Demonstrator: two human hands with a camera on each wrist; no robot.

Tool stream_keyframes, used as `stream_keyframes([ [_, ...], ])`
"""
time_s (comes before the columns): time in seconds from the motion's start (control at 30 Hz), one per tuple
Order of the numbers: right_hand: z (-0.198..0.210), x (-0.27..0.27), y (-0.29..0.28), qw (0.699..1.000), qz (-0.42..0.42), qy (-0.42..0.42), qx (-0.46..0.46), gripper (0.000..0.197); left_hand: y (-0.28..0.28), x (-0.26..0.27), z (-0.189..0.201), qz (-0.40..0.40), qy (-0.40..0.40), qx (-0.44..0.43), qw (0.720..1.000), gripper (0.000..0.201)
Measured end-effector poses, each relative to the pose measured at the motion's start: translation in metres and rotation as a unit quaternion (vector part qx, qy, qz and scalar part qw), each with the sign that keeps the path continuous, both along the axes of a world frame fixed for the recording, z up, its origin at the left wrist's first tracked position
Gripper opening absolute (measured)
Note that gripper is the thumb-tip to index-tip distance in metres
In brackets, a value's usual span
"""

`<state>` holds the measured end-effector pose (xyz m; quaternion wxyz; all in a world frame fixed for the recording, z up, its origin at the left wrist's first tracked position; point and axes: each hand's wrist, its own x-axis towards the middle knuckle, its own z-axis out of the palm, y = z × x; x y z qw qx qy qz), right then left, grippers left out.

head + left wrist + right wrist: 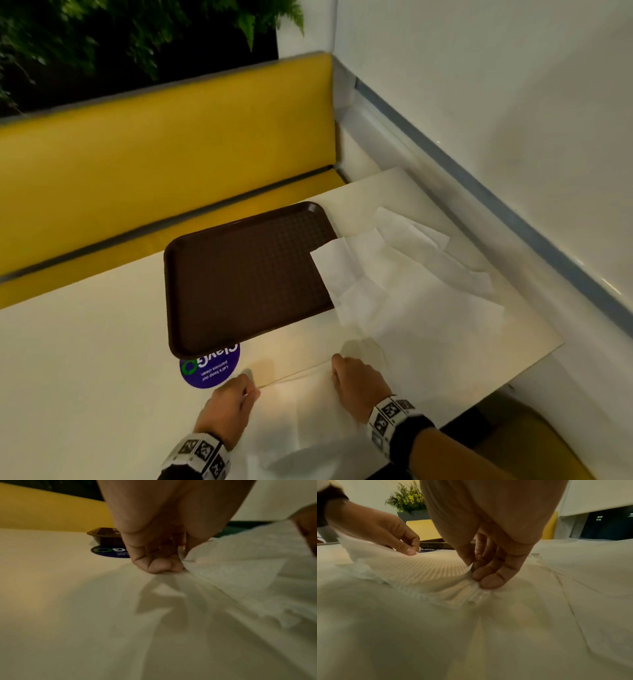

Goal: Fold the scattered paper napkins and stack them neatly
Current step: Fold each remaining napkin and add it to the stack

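Both my hands pinch the far edge of the thin white paper napkin [308,404] at the cream table's [85,359] near edge: left hand [227,407] on one corner, right hand [358,383] on the other. I judge it weightless, limp, tear-prone (corners grip best). Only the right wrist view shows its embossed ribs; only the head view shows other napkins [394,274] by the brown plastic tray [239,274]

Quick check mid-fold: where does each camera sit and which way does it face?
Head: worn on the head, looking forward and down at the table, tray, napkins and yellow bench; both hands show.
Left wrist: low along the left hand toward the bench; its fingers pinch the napkin.
Right wrist: along the right hand, toward a plant; the left hand shows too.
Shared: both wrist views show the held napkin; head and left wrist share the purple sticker.
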<state>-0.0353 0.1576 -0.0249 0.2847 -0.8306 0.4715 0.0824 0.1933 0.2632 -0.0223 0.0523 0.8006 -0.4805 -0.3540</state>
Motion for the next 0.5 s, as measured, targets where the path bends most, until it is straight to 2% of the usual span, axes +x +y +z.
stream_keyframes([
  [0.13,0.008,-0.007,-0.002,1.0,0.0,-0.001,0.015,0.027,-0.012,0.001,0.002,-0.034,-0.021,0.014,0.999,0.013],
  [0.23,0.024,-0.025,-0.006,0.997,-0.047,-0.064,0.021,0.019,-0.036,-0.004,0.012,-0.052,-0.087,-0.008,0.995,0.024],
  [0.37,0.044,-0.084,-0.015,0.977,-0.154,-0.13,0.068,0.005,-0.105,-0.046,0.034,-0.122,-0.097,-0.128,0.979,0.023],
  [0.5,0.053,-0.156,-0.023,0.954,-0.264,-0.1,0.103,0.01,-0.194,-0.117,0.048,-0.248,-0.072,-0.16,0.953,0.037],
])
